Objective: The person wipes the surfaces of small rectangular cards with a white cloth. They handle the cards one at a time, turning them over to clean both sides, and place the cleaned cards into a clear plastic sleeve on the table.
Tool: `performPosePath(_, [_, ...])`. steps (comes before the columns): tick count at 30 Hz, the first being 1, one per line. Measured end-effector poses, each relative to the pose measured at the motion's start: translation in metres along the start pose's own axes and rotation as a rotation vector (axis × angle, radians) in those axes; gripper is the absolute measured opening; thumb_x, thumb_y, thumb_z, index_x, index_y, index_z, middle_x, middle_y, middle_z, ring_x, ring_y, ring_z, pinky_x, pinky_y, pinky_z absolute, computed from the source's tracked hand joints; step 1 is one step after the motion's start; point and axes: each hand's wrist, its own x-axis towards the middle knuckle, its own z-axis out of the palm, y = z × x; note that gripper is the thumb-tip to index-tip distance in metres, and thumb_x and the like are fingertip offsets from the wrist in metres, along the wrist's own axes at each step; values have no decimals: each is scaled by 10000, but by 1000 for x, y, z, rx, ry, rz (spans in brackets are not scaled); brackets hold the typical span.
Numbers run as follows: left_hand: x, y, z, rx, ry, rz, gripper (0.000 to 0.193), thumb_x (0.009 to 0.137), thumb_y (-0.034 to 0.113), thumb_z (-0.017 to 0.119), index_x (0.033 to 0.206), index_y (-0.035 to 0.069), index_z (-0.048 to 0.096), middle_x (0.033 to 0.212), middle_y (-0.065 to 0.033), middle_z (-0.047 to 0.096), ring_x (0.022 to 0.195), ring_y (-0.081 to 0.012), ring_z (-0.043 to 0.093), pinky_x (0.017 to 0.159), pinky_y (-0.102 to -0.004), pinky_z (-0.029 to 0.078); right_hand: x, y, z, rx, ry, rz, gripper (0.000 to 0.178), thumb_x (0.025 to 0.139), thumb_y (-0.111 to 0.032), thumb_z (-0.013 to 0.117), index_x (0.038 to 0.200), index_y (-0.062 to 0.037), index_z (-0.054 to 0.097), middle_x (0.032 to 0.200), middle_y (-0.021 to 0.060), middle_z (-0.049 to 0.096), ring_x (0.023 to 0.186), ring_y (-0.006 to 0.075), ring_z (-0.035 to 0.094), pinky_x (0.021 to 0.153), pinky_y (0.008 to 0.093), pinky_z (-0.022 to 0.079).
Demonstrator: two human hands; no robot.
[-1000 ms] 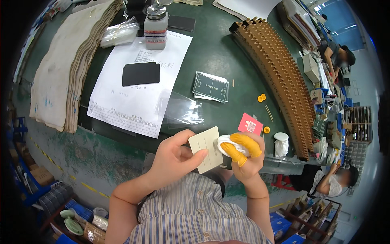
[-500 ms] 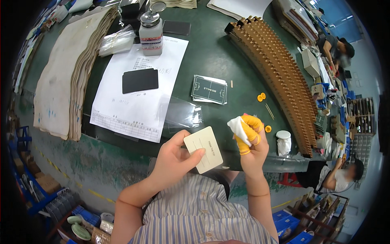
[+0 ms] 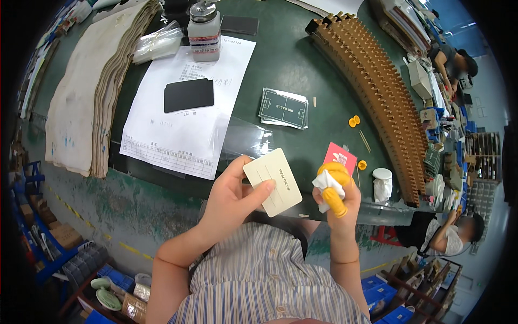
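Note:
My left hand (image 3: 229, 197) pinches a cream card (image 3: 274, 186) with rounded corners, thin lines and print, the thumb lying across its face. To its right, my right hand (image 3: 345, 202) wears yellow finger cots (image 3: 335, 203) and is closed on a crumpled white cloth (image 3: 328, 186). The two hands are apart. A pink card (image 3: 341, 156) with a white pattern shows just beyond my right fingers, its near end hidden by them. Farther off lies a small stack of dark green cards (image 3: 283, 108) with white pitch markings.
Spare yellow finger cots (image 3: 354, 121) and thin sticks (image 3: 366, 141) lie right of the stack. A brown slotted rack (image 3: 372, 97) curves along the right; a white-topped jar (image 3: 382, 185) stands near it. Black cards (image 3: 189, 96) and a metal-capped bottle (image 3: 204, 35) rest on a printed sheet (image 3: 162, 132).
My right hand has turned, its fingers curling down with the cloth, and the pink card beyond it now shows. My left hand and the cream card have shifted slightly up and tilted. The view has moved a little.

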Motion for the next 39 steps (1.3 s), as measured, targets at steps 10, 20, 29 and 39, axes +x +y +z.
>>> performPosePath(10, [5,-5,3,-8,56,39,159,867,29,596,940,3,456,980,-74,568,864,-118,621,688,-232,531,-18,0,8,-979,43,-697,346,591,12,735,908,-122,701,967,85,584,789,252,592,662,309,509])
performPosePath(20, [6,-9,6,-27,83,89,146,874,23,587,935,17,454,953,-67,588,838,-100,622,662,-215,519,-20,13,10,-929,15,-693,380,596,24,732,947,-116,689,974,88,575,788,245,585,649,311,498])
performPosePath(29, [8,-9,8,-25,83,124,153,879,36,588,921,30,441,940,-71,598,833,-101,619,656,-226,535,-32,20,6,122,105,-49,227,840,-48,611,1064,-11,596,1034,109,541,776,178,562,648,304,468])
performPosePath(39, [6,-11,7,-8,94,152,149,883,43,587,926,28,445,943,-76,590,865,-114,619,698,-257,552,-26,27,8,482,32,20,250,844,-124,629,1057,-11,560,988,115,561,769,183,576,660,303,467])
